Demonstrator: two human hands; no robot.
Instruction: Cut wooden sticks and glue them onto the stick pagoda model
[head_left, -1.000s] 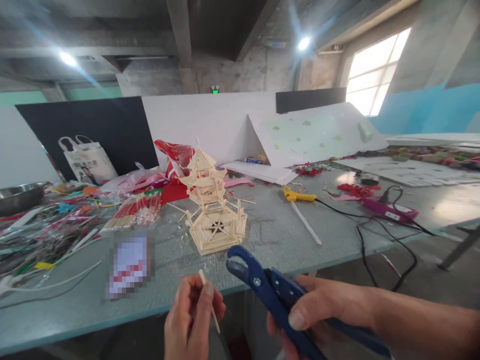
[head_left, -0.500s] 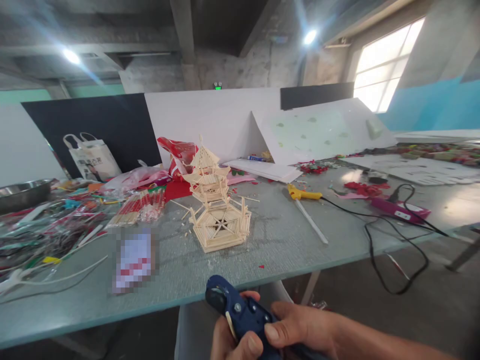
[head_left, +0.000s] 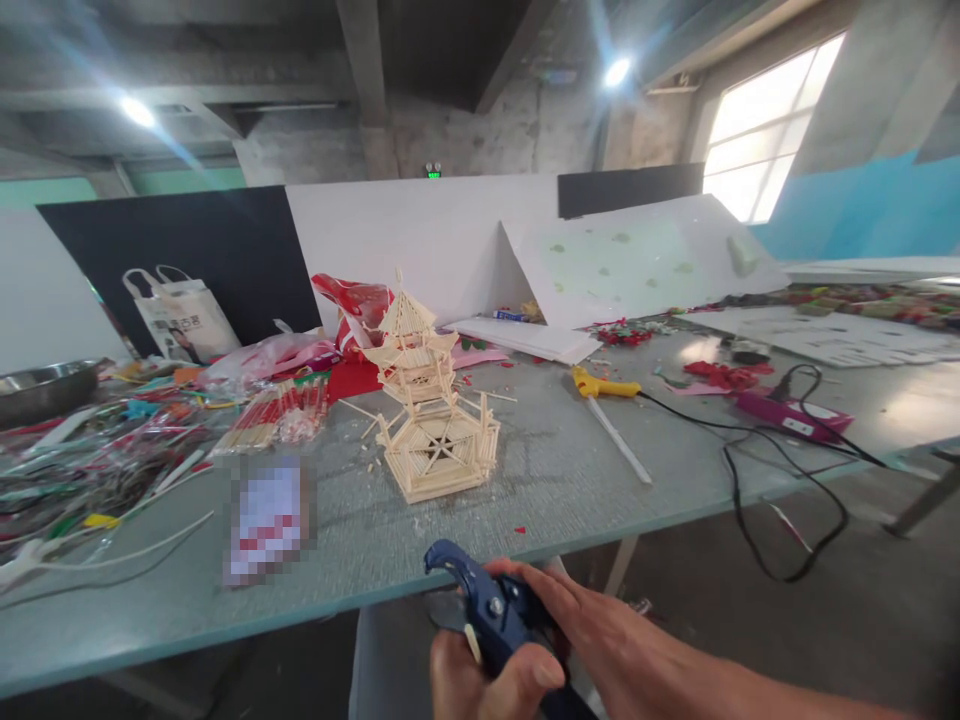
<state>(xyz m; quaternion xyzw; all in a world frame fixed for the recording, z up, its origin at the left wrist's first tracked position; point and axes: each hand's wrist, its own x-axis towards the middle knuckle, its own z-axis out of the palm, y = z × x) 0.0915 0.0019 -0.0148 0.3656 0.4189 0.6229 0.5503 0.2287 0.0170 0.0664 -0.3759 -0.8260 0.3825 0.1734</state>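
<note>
A blue pipe cutter is at the table's front edge, its jaws apart and the grey blade showing. My left hand is wrapped around its lower side, thumb across the handle. A short pale wooden stick lies between my left fingers and the cutter's body. My right hand is closed over the cutter's upper handle from the right; its thumb is hidden. Behind them on the table stands a small pagoda model of pale sticks, with a hexagonal base and tiered roofs.
A yellow glue gun with a glue stick lies right of the model, its cord running to a purple power strip. Bundled sticks, plastic bags and scraps crowd the left. A metal bowl sits far left. White boards lie behind.
The cutter's jaws have opened, and the blade shows. My right hand has shifted, its fingers now along the upper handle and its thumb out of sight. The cutter has moved slightly right.
</note>
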